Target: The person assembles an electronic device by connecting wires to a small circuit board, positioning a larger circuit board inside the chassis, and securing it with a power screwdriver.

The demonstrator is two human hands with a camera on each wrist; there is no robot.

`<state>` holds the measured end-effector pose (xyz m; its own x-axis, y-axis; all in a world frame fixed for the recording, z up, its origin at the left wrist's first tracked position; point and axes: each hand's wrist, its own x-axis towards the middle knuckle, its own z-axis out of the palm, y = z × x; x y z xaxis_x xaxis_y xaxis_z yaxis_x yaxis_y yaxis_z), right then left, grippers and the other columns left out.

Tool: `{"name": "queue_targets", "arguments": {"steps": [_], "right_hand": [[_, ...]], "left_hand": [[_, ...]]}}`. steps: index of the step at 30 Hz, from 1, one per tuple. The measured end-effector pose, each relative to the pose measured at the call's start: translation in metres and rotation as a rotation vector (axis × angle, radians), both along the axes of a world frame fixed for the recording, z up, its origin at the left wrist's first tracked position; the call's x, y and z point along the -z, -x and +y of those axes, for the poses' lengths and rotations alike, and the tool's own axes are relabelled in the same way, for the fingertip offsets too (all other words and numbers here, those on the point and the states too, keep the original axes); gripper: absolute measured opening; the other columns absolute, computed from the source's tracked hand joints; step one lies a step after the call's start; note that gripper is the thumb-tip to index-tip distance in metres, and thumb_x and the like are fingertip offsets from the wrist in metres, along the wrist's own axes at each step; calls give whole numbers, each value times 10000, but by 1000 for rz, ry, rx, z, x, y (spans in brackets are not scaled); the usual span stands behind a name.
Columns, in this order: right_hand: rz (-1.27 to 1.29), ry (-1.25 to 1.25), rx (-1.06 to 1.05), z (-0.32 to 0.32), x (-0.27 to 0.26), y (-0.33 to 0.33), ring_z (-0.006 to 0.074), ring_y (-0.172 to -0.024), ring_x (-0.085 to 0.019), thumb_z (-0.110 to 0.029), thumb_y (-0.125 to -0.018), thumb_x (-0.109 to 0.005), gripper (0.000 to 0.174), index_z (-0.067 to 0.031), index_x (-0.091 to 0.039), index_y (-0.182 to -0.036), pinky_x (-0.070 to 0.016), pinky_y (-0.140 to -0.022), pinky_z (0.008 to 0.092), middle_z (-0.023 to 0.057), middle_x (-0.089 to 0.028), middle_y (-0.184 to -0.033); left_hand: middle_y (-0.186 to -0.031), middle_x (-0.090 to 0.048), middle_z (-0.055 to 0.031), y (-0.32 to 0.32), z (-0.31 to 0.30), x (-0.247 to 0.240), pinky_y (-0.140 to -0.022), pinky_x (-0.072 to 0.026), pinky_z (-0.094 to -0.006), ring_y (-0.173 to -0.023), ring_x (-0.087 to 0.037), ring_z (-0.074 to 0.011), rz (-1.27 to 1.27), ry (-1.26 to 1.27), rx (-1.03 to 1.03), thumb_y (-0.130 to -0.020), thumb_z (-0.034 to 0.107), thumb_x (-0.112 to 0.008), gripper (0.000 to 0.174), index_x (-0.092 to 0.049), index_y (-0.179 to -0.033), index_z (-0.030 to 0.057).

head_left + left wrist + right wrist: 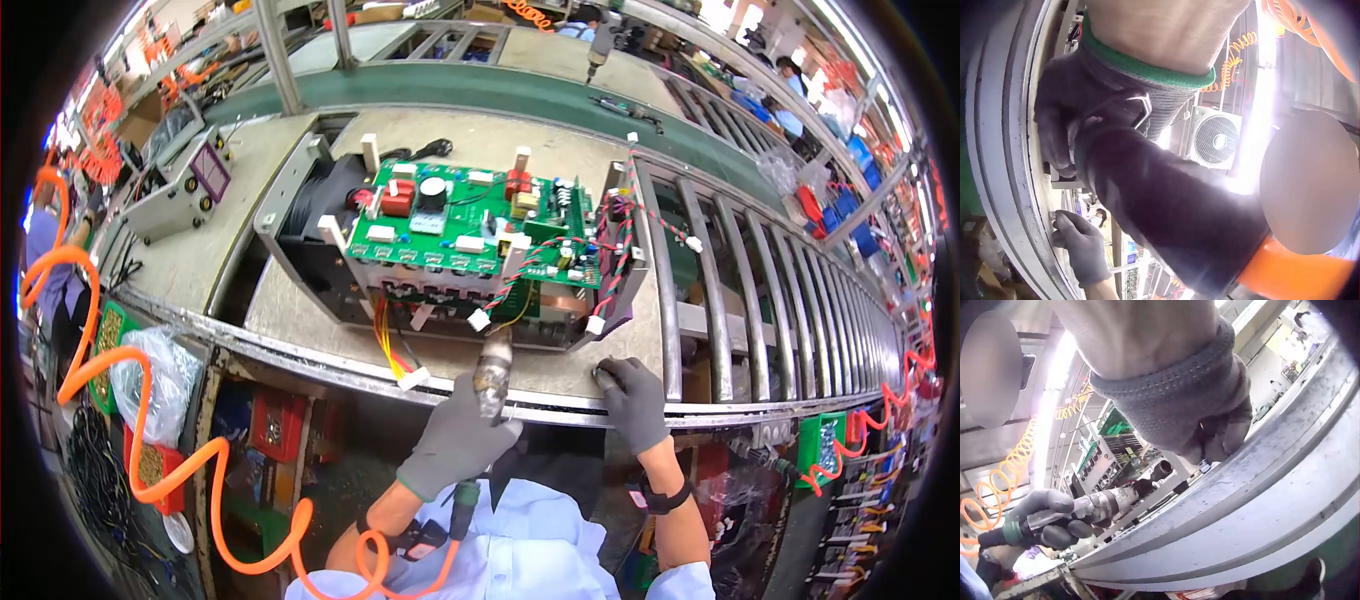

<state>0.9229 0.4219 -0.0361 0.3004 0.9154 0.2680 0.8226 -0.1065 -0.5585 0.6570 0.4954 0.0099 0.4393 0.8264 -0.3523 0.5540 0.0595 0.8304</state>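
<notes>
My gloved left hand [455, 445] grips a pneumatic screwdriver [491, 375], its worn metal nose directed at the front of an open electronics unit [455, 215]. In the right wrist view the same screwdriver [1110, 503] shows a dark socket-like tip, and an orange coiled hose [140, 420] runs from its handle. The unit has a green circuit board on top, with a black fan side at left and loose wire plugs. My gloved right hand [632, 400] is at the bench's front edge, pinching a small shiny metal piece [1204, 466] between thumb and fingers.
A metal roller conveyor [765, 300] extends to the right of the unit. Another unit [180, 190] stands on the bench at left. Red and green parts bins [278, 425] sit below the metal edge. A second screwdriver [630, 112] lies on the green belt behind.
</notes>
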Motion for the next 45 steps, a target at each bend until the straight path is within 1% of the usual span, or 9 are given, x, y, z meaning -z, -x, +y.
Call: {"name": "queue_targets", "arguments": {"steps": [3,6,7,14,23,29,38,41,45], "right_hand": [[320,-23,3,0,0,12,219,-759,-717,-97,-932,-676,187,17,-711,-1076,-567,-680,331,140,-719,-898],[972,17,126,13,-6,34,180,-752,-719,-88,-961,-648,214,72,-678,-1100,-595,-658,287,140,-724,-927],[1033,0,141,18,-8,39,162,-727,-709,-116,-990,-616,259,98,-649,-1133,-605,-634,268,127,-705,-906],[1208,22,238,33,-9,56,148,-703,-694,-174,-1005,-607,289,75,-629,-1150,-607,-601,285,112,-681,-899],[1302,26,256,36,-11,54,137,-614,-671,-211,-1006,-625,312,90,-633,-1086,-593,-535,275,118,-673,-823],[1133,6,324,37,-14,61,121,-594,-659,-219,-1011,-626,279,56,-646,-1058,-559,-505,252,98,-666,-809],[1082,6,260,41,-9,59,116,-585,-637,-206,-1006,-633,260,47,-645,-1062,-517,-517,257,82,-666,-800],[755,-84,226,31,11,42,121,-619,-638,-183,-947,-692,271,47,-636,-1078,-511,-563,267,79,-671,-804],[479,-190,286,35,-6,44,160,-778,-680,-144,-809,-779,422,14,-600,-1158,-539,-697,302,106,-697,-902]], "left_hand": [[-894,-675,-171,12,-6,-7,-709,-564,-414,-754,-712,-296,-9,66,44,-783,328,-771,697,-463,-1278,-55],[-901,-663,-150,17,-8,-5,-625,-564,-357,-686,-695,-209,-90,207,24,-793,286,-780,670,-462,-1276,-53],[-907,-648,-132,17,-9,-4,-581,-553,-320,-655,-666,-154,-114,177,13,-799,250,-783,649,-463,-1276,-52],[-893,-648,-125,21,-7,-9,-593,-557,-334,-643,-657,-166,-121,180,21,-803,251,-776,636,-464,-1271,-44],[-856,-634,-97,21,-1,-21,-606,-539,-334,-647,-639,-167,-74,261,18,-772,237,-790,665,-459,-1287,-24],[-891,-650,-111,18,5,-35,-615,-544,-324,-652,-641,-156,-60,273,48,-779,230,-786,639,-464,-1269,-22],[-831,-622,-68,7,-1,14,-559,-529,-346,-602,-624,-157,-224,75,-21,-800,219,-781,583,-475,-1234,-22],[-825,-624,-83,-8,2,10,-568,-532,-358,-613,-634,-174,-241,173,-98,-793,240,-786,559,-484,-1185,-20],[-807,-635,-142,-33,10,24,-598,-543,-384,-630,-662,-241,-112,-136,-143,-781,263,-788,552,-475,-1123,-38]]}}
